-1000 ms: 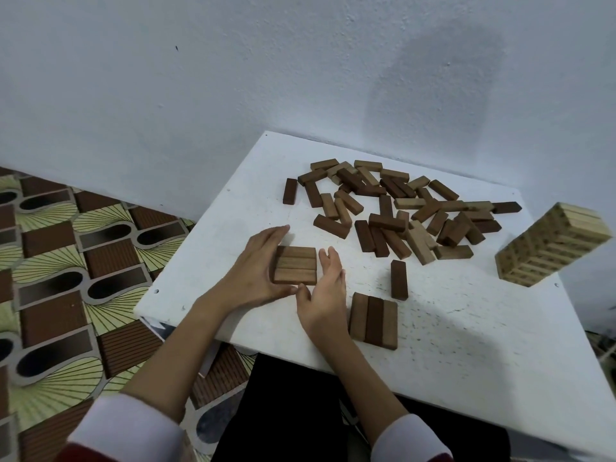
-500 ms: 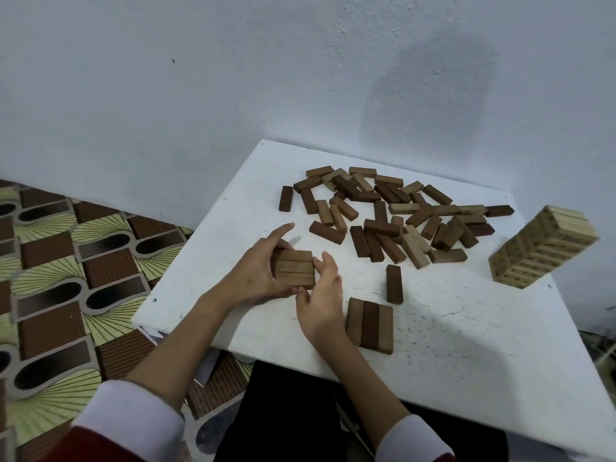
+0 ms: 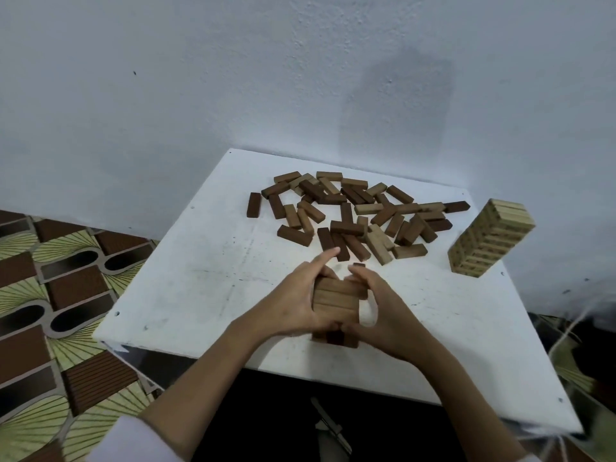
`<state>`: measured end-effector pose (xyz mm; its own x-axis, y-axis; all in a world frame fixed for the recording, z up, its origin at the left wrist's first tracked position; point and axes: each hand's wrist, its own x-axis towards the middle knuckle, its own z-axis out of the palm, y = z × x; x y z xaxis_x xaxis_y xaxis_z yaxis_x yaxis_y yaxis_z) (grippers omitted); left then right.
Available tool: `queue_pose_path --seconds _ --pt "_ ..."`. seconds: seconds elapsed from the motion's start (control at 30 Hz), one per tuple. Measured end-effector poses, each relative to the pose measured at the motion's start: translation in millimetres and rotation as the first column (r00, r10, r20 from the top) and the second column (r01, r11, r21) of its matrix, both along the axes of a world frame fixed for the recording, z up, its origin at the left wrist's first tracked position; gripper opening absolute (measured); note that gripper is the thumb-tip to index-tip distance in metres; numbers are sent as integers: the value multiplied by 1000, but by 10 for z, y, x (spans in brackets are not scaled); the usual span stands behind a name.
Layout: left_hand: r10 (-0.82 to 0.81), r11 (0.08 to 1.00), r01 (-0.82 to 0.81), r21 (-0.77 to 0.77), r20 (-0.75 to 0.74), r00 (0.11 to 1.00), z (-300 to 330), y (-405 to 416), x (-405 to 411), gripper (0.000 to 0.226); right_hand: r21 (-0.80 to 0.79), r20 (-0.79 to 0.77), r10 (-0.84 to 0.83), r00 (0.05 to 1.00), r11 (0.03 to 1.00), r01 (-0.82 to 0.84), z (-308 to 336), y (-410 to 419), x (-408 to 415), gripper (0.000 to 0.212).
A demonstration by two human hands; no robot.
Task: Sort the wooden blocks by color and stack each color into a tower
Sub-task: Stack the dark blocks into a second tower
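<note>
Lifted from the table, the three-block layer is now set over the near row; it is gripped between left hand and right hand.

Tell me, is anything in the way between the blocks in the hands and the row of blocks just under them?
No separate object shows between them. The left hand and right hand grip the held layer above the base row; only their thumbs, meeting at its near edge, lie over that row. The loose pile lies farther back.
</note>
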<state>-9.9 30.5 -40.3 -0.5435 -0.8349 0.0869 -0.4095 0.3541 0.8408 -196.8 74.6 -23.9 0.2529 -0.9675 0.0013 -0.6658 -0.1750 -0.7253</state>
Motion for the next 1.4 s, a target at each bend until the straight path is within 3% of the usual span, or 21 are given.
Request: queue_pose_path --seconds 0.4,0.67,1.17,1.3,1.4 --pt "-22 999 20 49 29 999 -232 132 -119 103 -45 -26 -33 999 998 32 -281 142 -95 83" --pt "-53 997 48 67 82 995 -261 125 -46 113 -32 -51 -45 998 999 43 -339 108 -86 106" --pt "-28 996 22 87 78 997 -259 153 -53 119 -102 -59 -43 997 994 37 -379 82 -77 96" --pt "72 994 -81 80 106 992 -255 298 -11 121 -78 22 -172 985 982 173 -417 190 -52 98" --pt "143 990 -141 -22 178 974 -284 389 -4 115 -132 9 -306 952 943 304 -449 318 29 93"
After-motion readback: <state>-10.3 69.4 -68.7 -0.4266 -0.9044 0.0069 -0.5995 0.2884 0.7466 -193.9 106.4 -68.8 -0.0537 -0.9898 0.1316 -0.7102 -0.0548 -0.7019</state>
